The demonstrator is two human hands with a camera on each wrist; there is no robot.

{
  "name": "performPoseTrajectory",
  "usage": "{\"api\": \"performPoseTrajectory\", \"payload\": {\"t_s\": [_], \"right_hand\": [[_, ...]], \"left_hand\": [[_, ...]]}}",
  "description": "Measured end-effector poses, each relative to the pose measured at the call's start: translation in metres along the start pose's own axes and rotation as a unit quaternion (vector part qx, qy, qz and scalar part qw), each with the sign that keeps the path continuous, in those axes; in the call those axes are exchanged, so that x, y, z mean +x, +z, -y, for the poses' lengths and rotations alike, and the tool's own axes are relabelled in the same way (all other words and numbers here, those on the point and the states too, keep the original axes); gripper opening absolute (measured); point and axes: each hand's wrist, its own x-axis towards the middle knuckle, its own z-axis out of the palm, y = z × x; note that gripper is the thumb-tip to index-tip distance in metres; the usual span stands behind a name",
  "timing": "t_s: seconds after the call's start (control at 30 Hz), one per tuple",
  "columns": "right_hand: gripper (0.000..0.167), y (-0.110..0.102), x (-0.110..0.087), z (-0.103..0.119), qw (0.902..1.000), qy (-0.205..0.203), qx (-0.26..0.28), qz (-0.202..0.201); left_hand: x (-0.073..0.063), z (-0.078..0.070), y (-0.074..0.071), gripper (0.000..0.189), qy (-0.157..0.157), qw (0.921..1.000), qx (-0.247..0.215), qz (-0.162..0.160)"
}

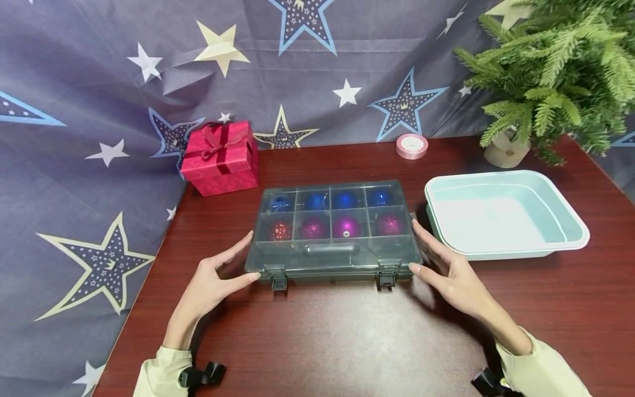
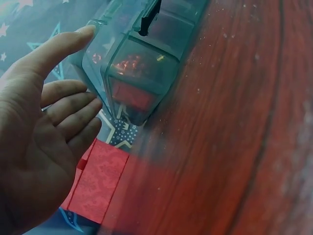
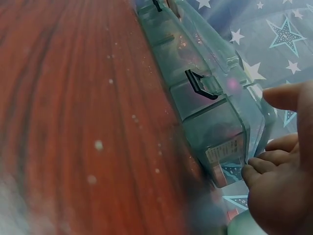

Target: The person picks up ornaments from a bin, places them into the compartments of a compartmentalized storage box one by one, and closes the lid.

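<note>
A transparent grey-green compartment box [image 1: 317, 259], lid down, lies on the table between both hands. Through the lid, blue ball ornaments [image 1: 344, 199] show in the back row, and a red ball [image 1: 280, 230] and pink-purple balls [image 1: 346, 226] in front of them. Two dark latches [image 1: 386, 278] stick out from its front edge. My left hand [image 1: 210, 286] is at the left side, thumb touching the front corner and fingers extended along the side. Mirroring it, my right hand [image 1: 453, 278] has its thumb on the front right corner, fingers along that side.
A red gift box [image 1: 220, 160] with a ribbon stands at the back left. Behind the compartment box lies a pink ribbon roll [image 1: 412, 146]. A pale blue basin [image 1: 506, 253] is to the right, below a small artificial fir tree [image 1: 550, 82]. A star-patterned cloth [image 1: 317, 94] hangs behind.
</note>
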Motion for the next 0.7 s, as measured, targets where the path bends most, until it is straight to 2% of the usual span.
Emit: {"api": "performPoseTrajectory", "payload": {"t_s": [0.23,0.5,0.7], "right_hand": [[0.071,0.0027,-0.0030,-0.0047,0.9996,-0.027,0.007,0.008],[0.072,0.0025,-0.0045,-0.0072,0.9985,-0.038,-0.040,-0.001],[0.072,0.0020,-0.0052,-0.0088,0.9966,-0.044,-0.070,-0.002]], "left_hand": [[-0.0003,0.0017,0.0001,0.071,-0.013,0.9997,0.018,-0.007],[-0.0016,0.0053,0.0015,0.073,-0.021,0.9992,0.033,-0.004],[-0.0028,0.0086,0.0050,0.073,-0.013,0.9991,0.041,-0.005]]}}
